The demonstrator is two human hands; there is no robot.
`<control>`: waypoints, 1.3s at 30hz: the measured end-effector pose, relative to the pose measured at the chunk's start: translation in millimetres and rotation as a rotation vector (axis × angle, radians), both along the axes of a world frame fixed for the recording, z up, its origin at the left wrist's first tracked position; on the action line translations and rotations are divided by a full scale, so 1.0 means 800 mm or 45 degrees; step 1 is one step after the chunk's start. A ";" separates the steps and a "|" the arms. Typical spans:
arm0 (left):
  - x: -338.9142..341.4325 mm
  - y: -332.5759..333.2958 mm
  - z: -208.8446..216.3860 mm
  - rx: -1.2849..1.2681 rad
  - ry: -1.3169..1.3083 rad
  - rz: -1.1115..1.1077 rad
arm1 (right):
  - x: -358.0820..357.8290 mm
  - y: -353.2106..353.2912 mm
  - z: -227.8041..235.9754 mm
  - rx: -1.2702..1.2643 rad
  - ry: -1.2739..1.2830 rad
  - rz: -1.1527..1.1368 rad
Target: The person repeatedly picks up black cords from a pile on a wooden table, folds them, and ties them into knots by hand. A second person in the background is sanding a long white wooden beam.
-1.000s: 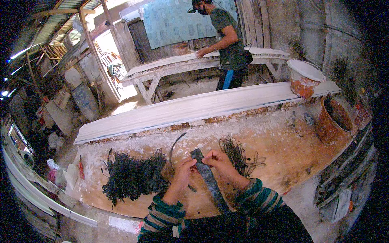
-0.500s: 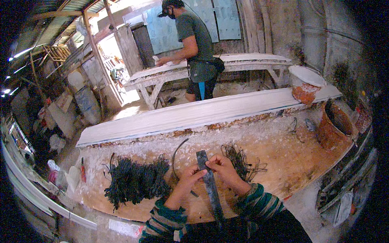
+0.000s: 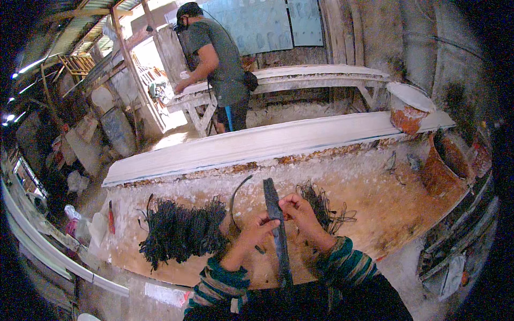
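Two forearms in green-and-tan striped sleeves (image 3: 348, 263) come up from the lower edge and angle inward, bringing both hands close together above the brown surface (image 3: 399, 211). The left hand (image 3: 257, 231) is closed around the left edge of a long, flat, dark strip (image 3: 281, 251), its thumb laid across the front face and its wrist bent toward the middle. The strip stands between the hands, its squared top above them and its lower end reaching down to the person's dark clothing. The right hand (image 3: 301, 213), a little higher, has its fingers curled and its thumb near the forefinger at the strip's right edge; whether they pinch it, I cannot tell. A bundle of black cords (image 3: 184, 230) lies left of the hands.
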State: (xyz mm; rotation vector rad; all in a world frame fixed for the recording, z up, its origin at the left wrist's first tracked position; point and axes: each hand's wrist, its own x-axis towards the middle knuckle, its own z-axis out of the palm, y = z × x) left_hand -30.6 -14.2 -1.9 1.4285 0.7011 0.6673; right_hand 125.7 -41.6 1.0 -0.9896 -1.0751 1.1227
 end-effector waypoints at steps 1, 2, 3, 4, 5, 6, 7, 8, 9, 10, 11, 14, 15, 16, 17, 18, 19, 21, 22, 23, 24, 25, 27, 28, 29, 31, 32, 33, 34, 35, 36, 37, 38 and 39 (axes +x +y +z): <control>-0.001 0.003 -0.001 -0.041 -0.055 0.060 | -0.002 -0.001 0.002 -0.010 -0.018 0.084; -0.001 0.007 -0.002 -0.004 -0.067 0.079 | -0.003 -0.003 0.004 -0.040 -0.026 0.109; -0.001 0.011 -0.003 0.033 -0.078 0.099 | -0.006 -0.005 0.007 -0.070 -0.035 0.134; -0.001 0.012 -0.003 0.071 -0.090 0.120 | -0.008 -0.006 0.008 -0.100 -0.045 0.159; -0.001 0.012 -0.004 0.085 -0.082 0.121 | -0.006 -0.004 0.002 -0.084 -0.058 0.165; -0.001 0.011 -0.004 0.099 -0.073 0.122 | -0.003 -0.001 -0.010 -0.068 -0.071 0.170; -0.003 0.012 0.000 0.128 -0.066 0.143 | -0.002 0.003 -0.013 -0.037 -0.087 0.195; -0.003 0.013 -0.001 0.106 -0.074 0.150 | 0.000 0.003 -0.014 -0.066 -0.071 0.227; -0.003 0.012 -0.002 0.085 -0.081 0.157 | 0.001 0.003 -0.013 -0.096 -0.054 0.258; -0.003 0.013 -0.001 0.062 -0.089 0.163 | 0.002 0.004 -0.010 -0.127 -0.038 0.288; -0.004 0.010 0.001 0.038 -0.119 0.168 | 0.000 0.000 -0.008 -0.116 -0.063 0.275; -0.004 0.008 0.003 -0.039 -0.186 0.202 | -0.005 -0.004 0.004 -0.082 -0.115 0.257; -0.003 0.012 -0.002 -0.067 -0.193 0.226 | -0.004 -0.004 0.005 -0.069 -0.116 0.265; -0.003 0.014 -0.007 -0.095 -0.200 0.249 | -0.004 -0.005 0.006 -0.055 -0.117 0.273; -0.002 0.013 -0.011 -0.121 -0.227 0.261 | -0.004 -0.008 0.005 -0.066 -0.162 0.295; -0.001 0.013 -0.009 -0.138 -0.253 0.274 | -0.003 -0.009 0.007 -0.068 -0.205 0.319; -0.001 0.013 -0.008 -0.154 -0.278 0.287 | -0.002 -0.009 0.008 -0.070 -0.249 0.342; -0.006 0.019 -0.016 -0.121 -0.277 0.304 | -0.008 -0.008 0.005 -0.061 -0.150 0.368; -0.008 0.021 -0.018 -0.105 -0.277 0.312 | -0.010 -0.008 0.004 -0.057 -0.100 0.381; -0.006 0.019 -0.014 -0.143 -0.278 0.297 | -0.010 -0.008 0.004 -0.097 -0.127 0.326; -0.004 0.015 -0.007 -0.182 -0.279 0.281 | -0.010 -0.009 0.006 -0.138 -0.154 0.272; -0.001 0.012 -0.001 -0.221 -0.280 0.265 | -0.009 -0.009 0.006 -0.179 -0.181 0.217; 0.005 0.009 0.000 -0.031 -0.228 0.231 | -0.004 -0.004 -0.002 -0.064 -0.159 0.155; 0.006 0.009 0.000 0.064 -0.202 0.212 | -0.002 -0.001 -0.005 -0.007 -0.148 0.122; 0.007 0.008 0.001 0.030 -0.174 0.212 | -0.001 -0.001 -0.007 -0.016 -0.145 0.096; 0.005 0.008 0.001 -0.037 -0.117 0.209 | 0.001 -0.001 -0.007 -0.035 -0.138 0.040; 0.000 0.011 -0.009 -0.048 -0.092 0.223 | -0.001 -0.002 -0.006 -0.040 -0.110 0.077; -0.004 0.019 -0.021 -0.057 -0.078 0.226 | -0.003 -0.003 0.001 -0.042 -0.092 0.102; -0.005 0.025 -0.032 -0.065 -0.063 0.229 | -0.004 -0.003 0.005 -0.044 -0.074 0.128; 0.003 0.013 -0.010 -0.086 -0.122 0.280 | 0.001 -0.003 0.004 -0.061 -0.077 0.113; 0.004 0.007 0.000 -0.104 -0.138 0.289 | 0.001 -0.003 0.001 -0.078 -0.077 0.115; 0.004 0.004 0.007 -0.122 -0.153 0.300 | 0.002 -0.003 -0.001 -0.094 -0.076 0.117; 0.000 0.003 0.010 -0.138 -0.162 0.322 | 0.000 -0.004 0.001 -0.107 -0.034 0.117; -0.002 0.008 0.003 -0.120 -0.183 0.294 | -0.002 -0.007 0.006 -0.120 0.008 0.116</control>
